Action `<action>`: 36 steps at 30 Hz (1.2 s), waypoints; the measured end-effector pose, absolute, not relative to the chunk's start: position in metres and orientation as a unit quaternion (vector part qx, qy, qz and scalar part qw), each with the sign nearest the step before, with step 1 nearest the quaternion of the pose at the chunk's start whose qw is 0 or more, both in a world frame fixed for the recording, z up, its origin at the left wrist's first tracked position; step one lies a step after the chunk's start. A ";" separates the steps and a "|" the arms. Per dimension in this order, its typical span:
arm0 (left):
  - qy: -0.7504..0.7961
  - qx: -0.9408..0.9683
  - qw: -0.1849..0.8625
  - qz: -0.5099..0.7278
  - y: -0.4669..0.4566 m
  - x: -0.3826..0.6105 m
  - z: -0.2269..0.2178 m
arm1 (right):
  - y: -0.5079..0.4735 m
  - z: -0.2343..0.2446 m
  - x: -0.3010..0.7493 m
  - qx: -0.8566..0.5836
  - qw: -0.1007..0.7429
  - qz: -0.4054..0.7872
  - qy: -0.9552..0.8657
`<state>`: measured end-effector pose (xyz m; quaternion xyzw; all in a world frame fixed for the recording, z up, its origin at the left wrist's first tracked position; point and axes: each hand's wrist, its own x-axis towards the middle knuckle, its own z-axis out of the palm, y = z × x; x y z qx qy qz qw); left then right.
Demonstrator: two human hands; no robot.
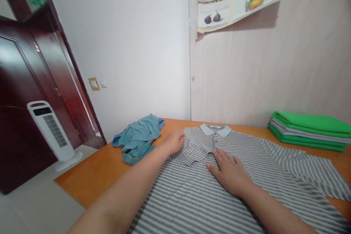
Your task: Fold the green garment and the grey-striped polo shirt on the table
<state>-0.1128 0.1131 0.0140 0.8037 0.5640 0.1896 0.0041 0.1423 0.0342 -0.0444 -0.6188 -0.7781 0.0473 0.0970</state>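
Note:
A grey-and-white striped polo shirt [192, 197] lies front side up, its light grey collar [225, 131] toward the wall. The sleeve on the left [192, 153] is folded inward over the chest, while the sleeve on the right [315, 168] stretches outward. At the left shoulder fold, my left hand [174, 142] is closed with its fingers pinching the fabric. My right hand [229, 172] rests flat on the chest just below the button placket, fingers spread, near the folded sleeve's end.
An orange-brown table [90, 175] carries the shirt. Crumpled teal and blue clothes [141, 135] lie at its back left, and a stack of folded green and grey cloths [307, 131] sits at the back right. A white tower fan [53, 131] stands on the floor to the left.

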 end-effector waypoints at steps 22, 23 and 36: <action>0.589 0.803 -0.015 0.087 0.170 -0.088 -0.014 | 0.025 -0.032 0.138 -0.624 0.096 0.069 -0.773; 0.591 0.802 -0.014 0.084 0.172 -0.086 -0.014 | 0.025 -0.032 0.138 -0.624 0.095 0.070 -0.772; 0.599 0.794 0.001 0.107 0.172 -0.077 -0.020 | 0.026 -0.031 0.138 -0.624 0.090 0.081 -0.772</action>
